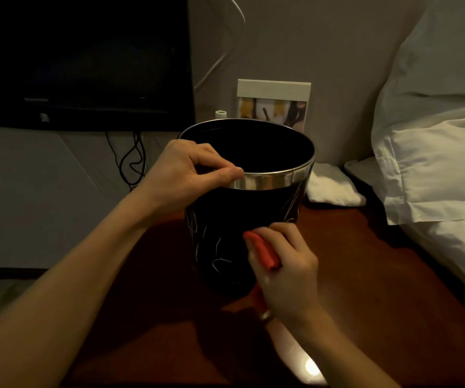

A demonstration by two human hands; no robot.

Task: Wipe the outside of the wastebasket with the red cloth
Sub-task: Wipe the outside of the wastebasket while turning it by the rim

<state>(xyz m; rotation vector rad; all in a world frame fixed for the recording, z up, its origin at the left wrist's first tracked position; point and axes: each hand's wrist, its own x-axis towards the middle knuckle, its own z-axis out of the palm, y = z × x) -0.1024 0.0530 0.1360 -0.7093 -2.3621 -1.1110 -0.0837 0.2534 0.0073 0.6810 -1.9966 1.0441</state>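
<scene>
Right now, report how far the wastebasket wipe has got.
Done: nothing I can confirm; the dim light hides which parts are already clean. In hand: the left hand steadies the wastebasket by its silver rim, and the right hand presses the red cloth against the lower near side. Left: by the look of it, the upper wall, the rim band and the hidden far side.
</scene>
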